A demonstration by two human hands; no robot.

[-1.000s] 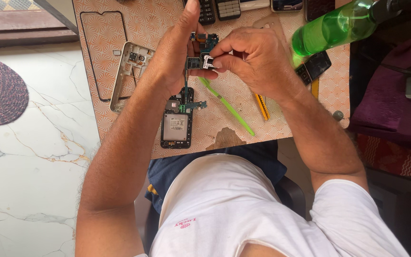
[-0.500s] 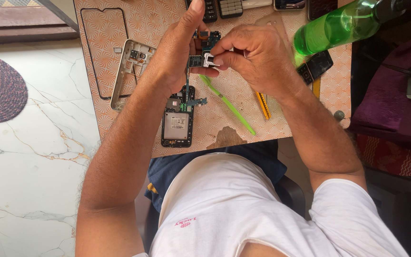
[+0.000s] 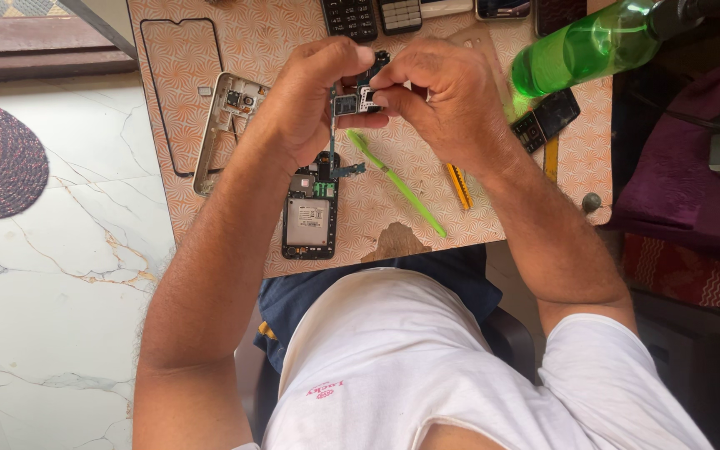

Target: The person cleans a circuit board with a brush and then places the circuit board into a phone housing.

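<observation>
Here, a small phone circuit board [image 3: 352, 102] sits in the upper middle of the frame, lifted above the table and pinched from both sides. The left hand [image 3: 306, 104] is curled nearly closed, thumb and fingertips gripping the board's left edge. The right hand [image 3: 439, 100] is likewise closed, its fingertips nipped on a tiny pale part at the board's right edge; what exactly that part is cannot be told at this size. The step in hand looks like working a small component on or off the board. The next move would seem to call for a steady, fine pinch and little force, since the board is thin and held only at its edges.

Just below the hands lies an opened phone body [image 3: 310, 212], its inner plate exposed. A green plastic pry tool [image 3: 397, 183] lies slantwise to its right, with a yellow-handled tool [image 3: 458, 185] beyond. To the left rest a metal phone frame [image 3: 225, 125] and a thin screen outline [image 3: 178, 92]. A green bottle [image 3: 585, 46] lies at upper right on the patterned table [image 3: 502, 221].
</observation>
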